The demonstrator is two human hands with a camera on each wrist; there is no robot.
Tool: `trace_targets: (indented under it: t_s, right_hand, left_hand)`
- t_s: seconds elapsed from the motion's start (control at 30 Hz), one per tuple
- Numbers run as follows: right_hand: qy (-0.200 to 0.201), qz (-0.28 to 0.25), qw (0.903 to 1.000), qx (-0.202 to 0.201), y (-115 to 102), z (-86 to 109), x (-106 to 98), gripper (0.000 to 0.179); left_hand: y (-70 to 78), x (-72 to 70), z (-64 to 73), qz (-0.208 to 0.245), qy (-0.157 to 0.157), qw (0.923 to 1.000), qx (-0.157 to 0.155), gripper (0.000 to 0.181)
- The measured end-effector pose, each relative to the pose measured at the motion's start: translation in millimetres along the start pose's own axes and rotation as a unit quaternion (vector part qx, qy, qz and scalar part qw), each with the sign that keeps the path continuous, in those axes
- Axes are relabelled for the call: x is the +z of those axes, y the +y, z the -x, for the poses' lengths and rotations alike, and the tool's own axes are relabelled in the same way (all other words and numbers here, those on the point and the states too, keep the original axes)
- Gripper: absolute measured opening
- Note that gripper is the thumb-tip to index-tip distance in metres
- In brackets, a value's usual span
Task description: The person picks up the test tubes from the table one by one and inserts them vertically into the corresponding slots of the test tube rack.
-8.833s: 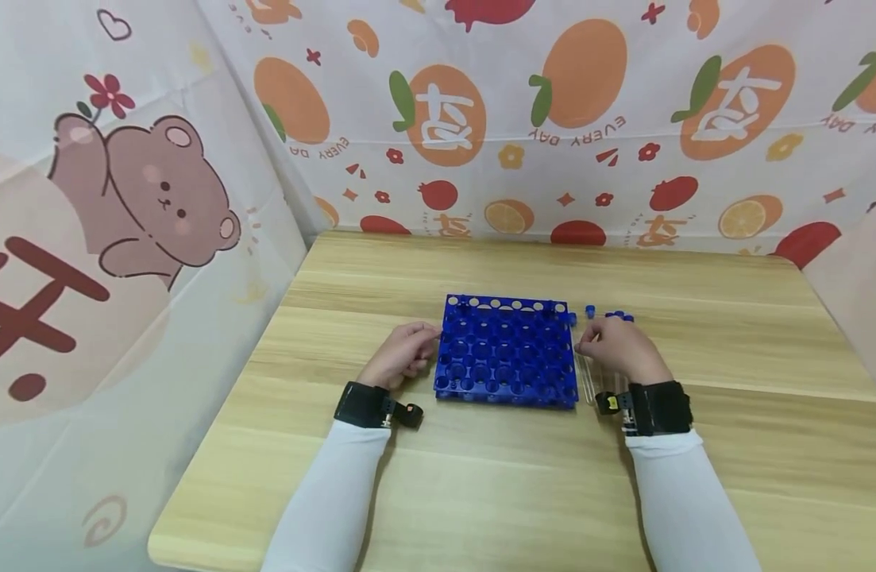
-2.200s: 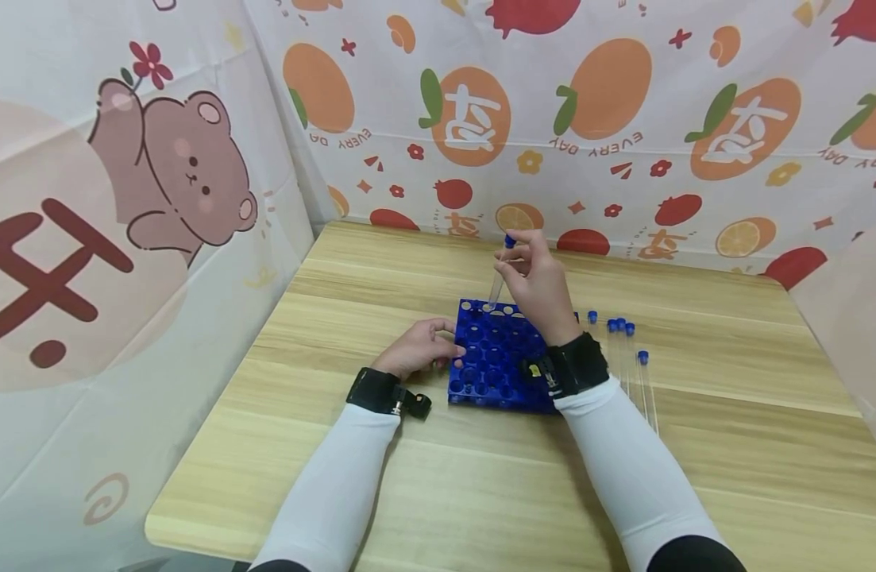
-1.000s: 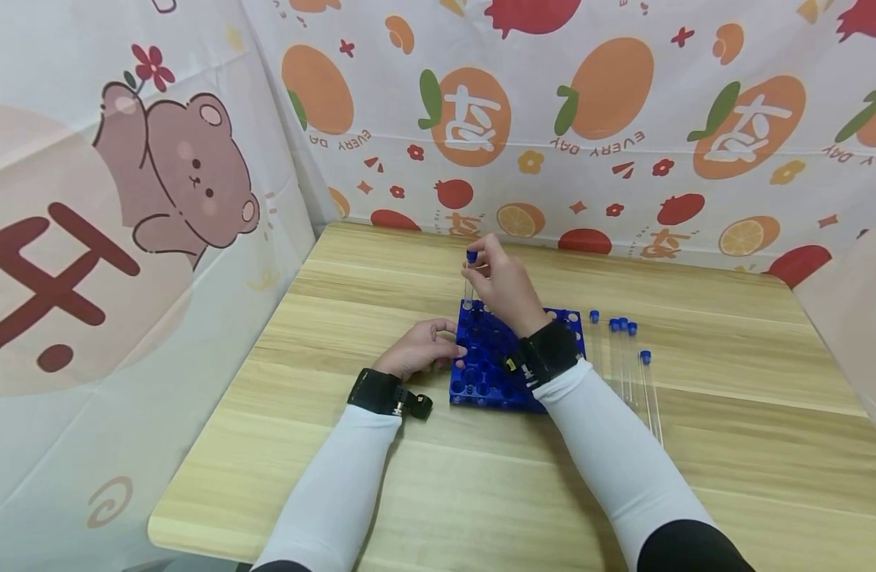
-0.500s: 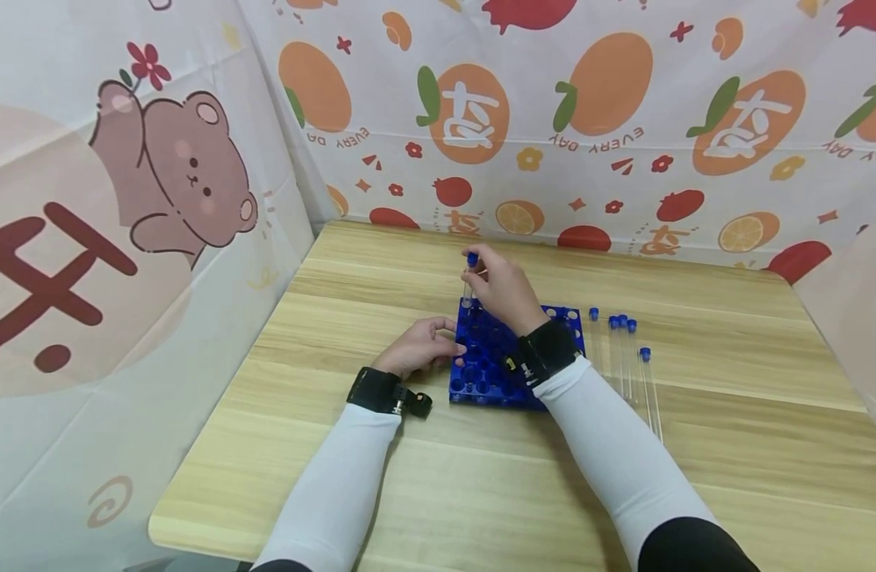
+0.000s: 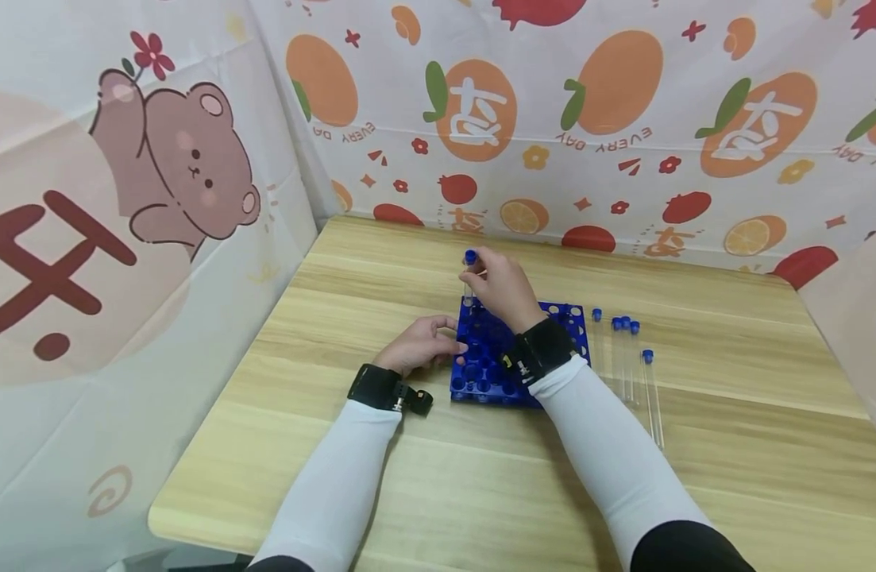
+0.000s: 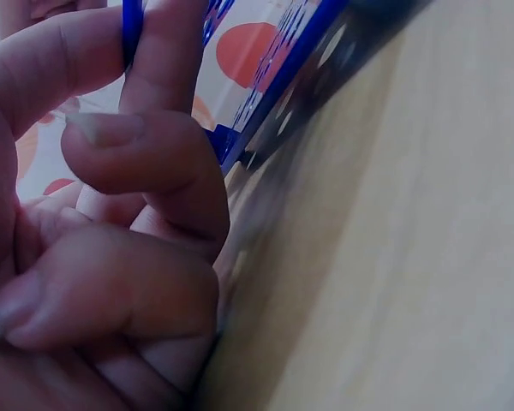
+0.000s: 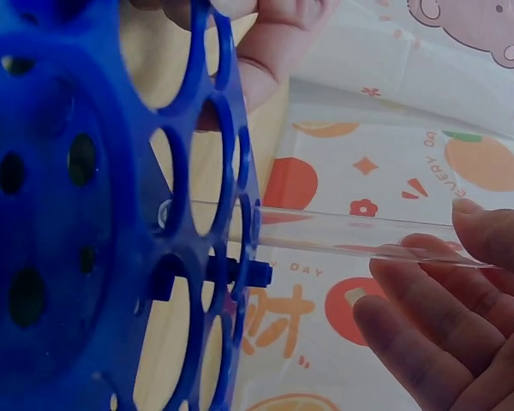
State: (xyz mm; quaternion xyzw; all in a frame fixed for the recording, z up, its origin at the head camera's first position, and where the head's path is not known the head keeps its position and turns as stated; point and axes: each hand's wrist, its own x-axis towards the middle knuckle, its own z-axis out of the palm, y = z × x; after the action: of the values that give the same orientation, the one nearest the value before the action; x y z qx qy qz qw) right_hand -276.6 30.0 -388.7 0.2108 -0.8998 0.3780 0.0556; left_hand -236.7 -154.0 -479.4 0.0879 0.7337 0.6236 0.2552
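Note:
A blue plastic test tube rack [image 5: 484,388] stands mid-table. My left hand [image 5: 418,347] grips its left edge; in the left wrist view a blue strip of the rack [image 6: 133,30] passes between thumb and finger. My right hand [image 5: 507,290] reaches over the rack and pinches a clear, blue-capped test tube [image 5: 469,287] near its top. The tube stands nearly upright, its lower end in the back left corner hole. In the right wrist view the test tube [image 7: 325,231] passes through the upper plate of the rack [image 7: 133,223]. My right forearm hides part of the rack.
Several capped test tubes lie on the table right of the rack: one [image 5: 598,338] close to it, a group [image 5: 627,361] beside that, and another [image 5: 653,397] farther right and nearer. A patterned cloth [image 5: 538,159] hangs behind the wooden table [image 5: 438,492].
My right hand has gone from the tubes at the right to the rack's back left corner, carrying a test tube that was tilted and is now upright. My left hand has taken the rack's edge.

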Motion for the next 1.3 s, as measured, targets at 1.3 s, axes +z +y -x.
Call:
trace_targets:
  t_s: [1.3]
  right_hand:
    - [-0.021, -0.009, 0.9985, 0.05, 15.6, 2.1, 8.5, 0.012]
  left_hand:
    - [1.0, -0.2, 0.9, -0.018, -0.004, 0.9998, -0.001, 0.034]
